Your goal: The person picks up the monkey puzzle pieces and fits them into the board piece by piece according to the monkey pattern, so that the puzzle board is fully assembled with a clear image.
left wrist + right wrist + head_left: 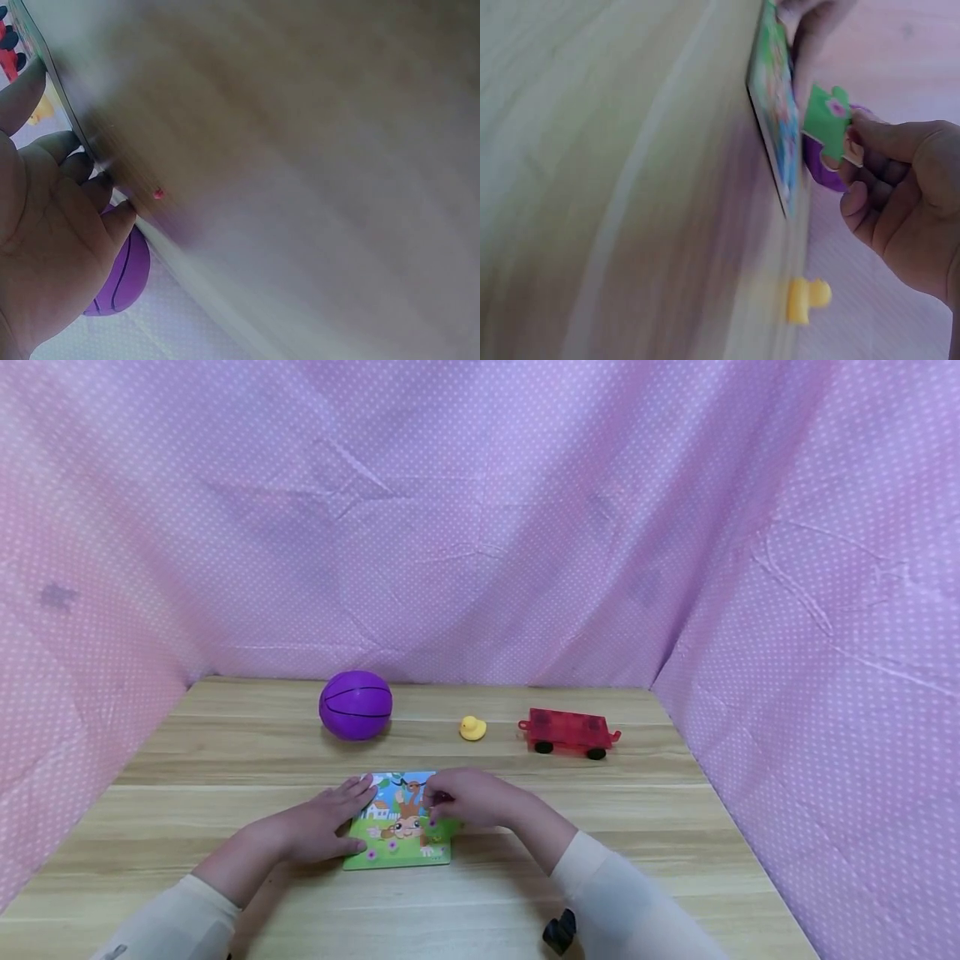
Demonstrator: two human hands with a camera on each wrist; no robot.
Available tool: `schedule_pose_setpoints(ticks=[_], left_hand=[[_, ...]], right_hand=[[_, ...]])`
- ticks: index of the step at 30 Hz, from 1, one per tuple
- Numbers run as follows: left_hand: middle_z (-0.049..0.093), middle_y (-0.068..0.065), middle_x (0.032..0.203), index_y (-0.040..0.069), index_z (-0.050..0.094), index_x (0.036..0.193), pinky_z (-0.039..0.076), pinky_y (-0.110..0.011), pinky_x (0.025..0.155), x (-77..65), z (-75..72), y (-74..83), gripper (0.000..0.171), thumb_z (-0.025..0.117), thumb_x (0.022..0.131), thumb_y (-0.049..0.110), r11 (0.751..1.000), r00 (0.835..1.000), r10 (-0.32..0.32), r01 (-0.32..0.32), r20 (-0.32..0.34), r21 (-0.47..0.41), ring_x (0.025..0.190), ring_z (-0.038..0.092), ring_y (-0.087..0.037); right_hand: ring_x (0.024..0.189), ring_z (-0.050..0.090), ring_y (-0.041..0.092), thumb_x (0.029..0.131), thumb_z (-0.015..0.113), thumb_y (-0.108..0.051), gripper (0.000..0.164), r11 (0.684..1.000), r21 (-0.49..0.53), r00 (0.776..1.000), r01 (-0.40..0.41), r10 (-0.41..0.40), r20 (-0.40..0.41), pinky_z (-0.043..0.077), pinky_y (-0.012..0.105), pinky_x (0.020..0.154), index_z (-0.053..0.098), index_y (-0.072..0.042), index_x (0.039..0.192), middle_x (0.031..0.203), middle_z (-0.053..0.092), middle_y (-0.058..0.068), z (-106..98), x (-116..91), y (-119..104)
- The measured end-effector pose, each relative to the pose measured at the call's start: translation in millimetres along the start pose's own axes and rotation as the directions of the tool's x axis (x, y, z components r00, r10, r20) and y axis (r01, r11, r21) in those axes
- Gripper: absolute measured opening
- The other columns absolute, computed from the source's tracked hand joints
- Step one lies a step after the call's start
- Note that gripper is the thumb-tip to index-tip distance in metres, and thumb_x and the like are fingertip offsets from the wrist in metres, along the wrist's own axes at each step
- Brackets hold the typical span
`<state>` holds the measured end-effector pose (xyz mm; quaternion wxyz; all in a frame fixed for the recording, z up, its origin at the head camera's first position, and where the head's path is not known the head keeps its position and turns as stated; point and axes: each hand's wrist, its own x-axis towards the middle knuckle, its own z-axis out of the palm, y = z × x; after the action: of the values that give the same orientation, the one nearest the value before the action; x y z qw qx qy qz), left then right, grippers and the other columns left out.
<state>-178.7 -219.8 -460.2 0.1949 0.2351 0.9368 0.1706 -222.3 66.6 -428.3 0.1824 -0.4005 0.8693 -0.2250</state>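
A square jigsaw puzzle with a cartoon animal, a small house and green grass lies flat on the table. My left hand rests at its left side, fingers fairly straight and touching the edge. Above the right part of the puzzle, my right hand pinches a green puzzle piece between thumb and fingers. In the right wrist view that piece shows a pink flower and is raised off the board. The right hand hides the puzzle's upper right corner in the head view.
Behind the puzzle stand a purple ball, a small yellow rubber duck and a red toy wagon with black wheels. Pink dotted cloth hangs around the back and sides of the wooden table.
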Motion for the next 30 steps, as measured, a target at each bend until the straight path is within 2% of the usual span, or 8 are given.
schedule_pose_setpoints(ticks=[6, 13, 20, 24, 30], left_hand=[[0.009, -0.01, 0.166, 0.009, 0.021, 0.157, 0.014, -0.058, 0.121, -1.4, -1.2, 1.4, 0.087, 0.06, 0.093, 0.052, 1.0, 1.0, 0.013, -0.013, -0.004, -0.002, 0.152, 0.009, -0.036], [0.011, -0.011, 0.165, 0.007, 0.022, 0.156, 0.015, -0.06, 0.12, -3.5, -3.7, 3.5, 0.087, 0.061, 0.092, 0.051, 0.999, 1.0, 0.028, -0.028, -0.007, -0.018, 0.151, 0.01, -0.037], [0.013, -0.014, 0.165, 0.005, 0.023, 0.156, 0.016, -0.06, 0.12, -3.6, -3.4, 3.1, 0.085, 0.062, 0.093, 0.047, 0.999, 0.999, 0.044, -0.044, -0.02, -0.005, 0.151, 0.012, -0.039], [0.013, -0.012, 0.165, 0.006, 0.023, 0.156, 0.015, -0.06, 0.12, -3.2, -3.4, 3.2, 0.083, 0.061, 0.094, 0.046, 0.999, 1.0, 0.025, -0.025, -0.016, -0.023, 0.151, 0.01, -0.038], [0.01, -0.005, 0.166, 0.012, 0.022, 0.157, 0.013, -0.057, 0.122, 0.3, -1.7, 4.0, 0.076, 0.049, 0.099, 0.052, 0.998, 0.999, -0.032, 0.032, -0.003, -0.049, 0.152, 0.007, -0.034]], right_hand=[[0.08, 0.051, -0.001, 0.095, 0.064, -0.027, 0.005, 0.999, 0.017, 0.998, 0.049, -0.05, 0.044, 0.047, 0.015, 0.071, 0.065, -0.022, 0.093, 0.087, 0.057, -0.016, 19, 23, -10], [0.079, 0.05, -0.002, 0.094, 0.066, -0.026, 0.005, 0.991, -0.117, 0.997, 0.062, -0.058, 0.042, 0.044, 0.013, 0.071, 0.066, -0.026, 0.09, 0.084, 0.057, -0.019, 34, 40, -20], [0.075, 0.051, -0.003, 0.094, 0.067, -0.026, 0.006, 0.981, -0.185, 0.998, 0.059, -0.055, 0.028, 0.043, 0.011, 0.069, 0.066, -0.026, 0.088, 0.08, 0.058, -0.02, 42, 49, -24], [0.077, 0.051, -0.002, 0.094, 0.067, -0.028, 0.005, 0.968, -0.238, 0.997, 0.078, -0.074, 0.024, 0.043, 0.011, 0.072, 0.066, -0.025, 0.09, 0.082, 0.058, -0.018, 45, 53, -26], [0.082, 0.051, -0.001, 0.094, 0.067, -0.033, 0.008, 0.95, -0.302, 0.997, 0.074, -0.071, 0.02, 0.044, 0.012, 0.076, 0.067, -0.025, 0.094, 0.087, 0.058, -0.015, 46, 54, -25]])
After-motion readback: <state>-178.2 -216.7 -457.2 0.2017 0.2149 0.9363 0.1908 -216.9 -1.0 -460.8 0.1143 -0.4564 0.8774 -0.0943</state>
